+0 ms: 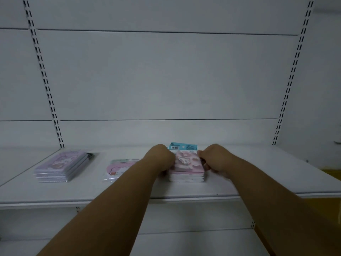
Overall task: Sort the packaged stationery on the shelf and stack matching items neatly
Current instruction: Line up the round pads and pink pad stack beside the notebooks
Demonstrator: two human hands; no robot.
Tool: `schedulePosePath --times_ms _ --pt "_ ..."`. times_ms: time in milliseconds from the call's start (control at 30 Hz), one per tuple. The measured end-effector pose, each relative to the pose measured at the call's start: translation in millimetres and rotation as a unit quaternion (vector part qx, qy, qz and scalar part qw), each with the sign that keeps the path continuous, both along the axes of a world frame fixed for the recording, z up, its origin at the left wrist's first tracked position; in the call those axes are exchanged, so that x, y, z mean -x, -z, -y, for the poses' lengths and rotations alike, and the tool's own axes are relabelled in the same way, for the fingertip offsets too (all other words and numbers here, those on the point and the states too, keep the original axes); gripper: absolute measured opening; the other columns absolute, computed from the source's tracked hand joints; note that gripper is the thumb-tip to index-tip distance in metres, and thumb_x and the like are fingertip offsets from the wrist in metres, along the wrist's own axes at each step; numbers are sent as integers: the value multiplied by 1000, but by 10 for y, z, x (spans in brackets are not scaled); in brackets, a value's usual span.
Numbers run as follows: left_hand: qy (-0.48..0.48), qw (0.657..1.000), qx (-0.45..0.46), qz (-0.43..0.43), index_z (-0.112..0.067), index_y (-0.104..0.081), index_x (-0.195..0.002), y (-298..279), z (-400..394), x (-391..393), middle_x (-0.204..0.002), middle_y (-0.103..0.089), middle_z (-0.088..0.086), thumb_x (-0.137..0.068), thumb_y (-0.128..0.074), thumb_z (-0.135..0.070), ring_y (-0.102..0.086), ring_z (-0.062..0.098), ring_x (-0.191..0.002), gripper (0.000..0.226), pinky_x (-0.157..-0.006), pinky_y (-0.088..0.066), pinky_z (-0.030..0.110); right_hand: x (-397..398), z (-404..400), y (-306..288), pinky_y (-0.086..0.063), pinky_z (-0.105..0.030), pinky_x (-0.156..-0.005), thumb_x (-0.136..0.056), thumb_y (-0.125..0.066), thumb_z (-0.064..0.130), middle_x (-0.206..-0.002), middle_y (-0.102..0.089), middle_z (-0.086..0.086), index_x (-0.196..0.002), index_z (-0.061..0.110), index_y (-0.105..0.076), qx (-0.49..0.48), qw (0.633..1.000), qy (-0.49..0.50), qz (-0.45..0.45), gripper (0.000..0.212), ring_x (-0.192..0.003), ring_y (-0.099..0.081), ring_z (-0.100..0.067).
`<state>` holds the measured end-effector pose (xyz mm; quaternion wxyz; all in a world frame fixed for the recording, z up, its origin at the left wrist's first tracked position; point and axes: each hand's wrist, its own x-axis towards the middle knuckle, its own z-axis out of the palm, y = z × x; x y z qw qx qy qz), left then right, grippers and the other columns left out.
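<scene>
Both hands grip a pink stack (186, 169) on the shelf (258, 178), left hand (160, 157) on its left edge, right hand (215, 158) on its right. Its long axis runs front to back, blue header (182, 145) rearward. The left forearm partly hides a pink pack (118, 169); a purple stack (61, 166) lies far left. Fingertips blur.

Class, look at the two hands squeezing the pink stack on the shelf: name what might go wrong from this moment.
1. The left hand and right hand grip only the sides of the pink stack; the glossy packets may slide apart.
2. The left forearm crosses the pink-and-white packet and might drag it.
3. One packet with a teal header juts out behind, so the stack may end uneven.
</scene>
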<state>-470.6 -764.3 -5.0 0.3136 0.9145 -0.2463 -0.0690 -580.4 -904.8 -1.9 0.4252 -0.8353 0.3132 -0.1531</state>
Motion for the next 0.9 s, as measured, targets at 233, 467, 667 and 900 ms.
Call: schedulePosePath --times_ms 233,467,667,900 --pt "-19 1000 -19 10 -13 -58 -84 79 17 -94 -70 -55 -1 -90 -56 -28 -53 10 -59 17 -41 -33 19 -37 -35 43 -37 -24 -48 -94 -56 28 -80 -65 -9 -90 0 -69 99 994 -30 -19 31 -59 -55 -14" --pt "0 1000 -21 12 -11 -58 -84 63 -2 -103 -76 -59 3 -91 -55 -26 -50 11 -57 17 -41 -33 18 -81 -30 46 -41 -24 -51 -91 -61 26 -93 -70 -16 -96 -3 -67 75 997 -17 -12 29 -64 -58 -19" --pt "8 999 30 -13 -2 -65 -106 32 -48 -7 -106 -69 15 -91 -54 -23 -61 20 -77 28 -61 -48 28 -65 -45 47 -42 -25 -51 -92 -59 31 -91 -70 -16 -96 -1 -67 94 995 -11 -23 33 -64 -58 -20" --pt "3 990 -37 136 -11 -63 -95 72 -311 202 -87 -66 4 -94 -49 -40 -58 14 -70 32 -51 -39 23 279 -113 43 -35 -25 -49 -98 -42 43 -63 -56 -1 -66 16 -54 250 968 -2 -13 43 -56 -50 -13"
